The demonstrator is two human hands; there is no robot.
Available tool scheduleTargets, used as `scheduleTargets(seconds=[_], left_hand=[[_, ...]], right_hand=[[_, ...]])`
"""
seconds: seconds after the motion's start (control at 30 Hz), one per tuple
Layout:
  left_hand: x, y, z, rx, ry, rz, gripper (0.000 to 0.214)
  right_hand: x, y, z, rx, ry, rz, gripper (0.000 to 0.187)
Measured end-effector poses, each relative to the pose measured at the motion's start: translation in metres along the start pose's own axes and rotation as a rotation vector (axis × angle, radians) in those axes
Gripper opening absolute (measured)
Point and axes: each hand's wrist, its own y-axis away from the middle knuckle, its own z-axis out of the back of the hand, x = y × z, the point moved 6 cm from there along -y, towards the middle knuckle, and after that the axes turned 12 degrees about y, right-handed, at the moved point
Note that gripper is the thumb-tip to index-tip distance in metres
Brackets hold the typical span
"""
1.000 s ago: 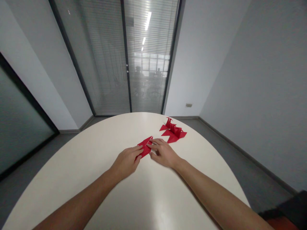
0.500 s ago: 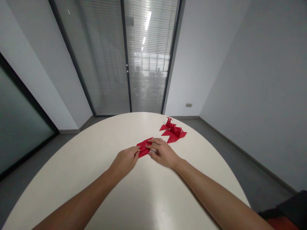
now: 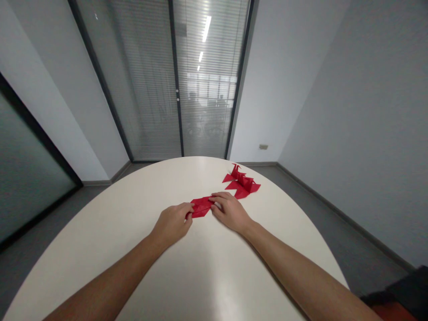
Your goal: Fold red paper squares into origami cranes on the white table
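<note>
A folded piece of red paper (image 3: pixel 200 207) lies flat on the white round table (image 3: pixel 133 214), between my two hands. My left hand (image 3: pixel 173 222) pinches the paper's left end with curled fingers. My right hand (image 3: pixel 229 211) presses its fingertips down on the paper's right end. Just beyond my right hand sits a small heap of finished red paper figures (image 3: pixel 241 182).
The table's far edge curves a short way past the red figures. Behind it stand glass doors with blinds (image 3: pixel 174 80) and grey walls. A dark object with a red patch (image 3: pixel 401 298) shows at the lower right corner.
The red paper has turned from a slanted, partly lifted position to lying flatter and more level. My left hand slid back to its left end; my right hand stayed at its right end.
</note>
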Motion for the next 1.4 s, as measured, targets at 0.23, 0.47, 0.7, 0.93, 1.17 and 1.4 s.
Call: scheduleTargets(seconds=[0.23, 0.47, 0.7, 0.93, 1.17, 1.4], left_hand=[[-0.005, 0.001, -0.002, -0.005, -0.006, -0.088, 0.022], [-0.005, -0.001, 0.000, -0.008, -0.002, -0.069, 0.023], [-0.010, -0.002, 0.005, -0.002, -0.016, -0.084, 0.030], [-0.011, -0.003, 0.002, 0.018, -0.020, -0.104, 0.033], [-0.010, -0.003, 0.004, 0.025, -0.021, -0.075, 0.040], [-0.009, -0.002, 0.001, 0.037, -0.020, -0.119, 0.040]], right_hand=[[-0.001, 0.001, -0.002, 0.025, 0.009, -0.022, 0.036], [-0.001, 0.002, -0.003, 0.048, -0.008, -0.047, 0.041], [0.008, 0.001, 0.004, 0.008, -0.100, 0.041, 0.051], [0.006, 0.001, 0.002, -0.018, -0.110, 0.067, 0.051], [0.006, 0.000, 0.003, -0.021, -0.103, 0.052, 0.033], [0.006, -0.001, 0.008, -0.034, -0.159, 0.037, 0.025]])
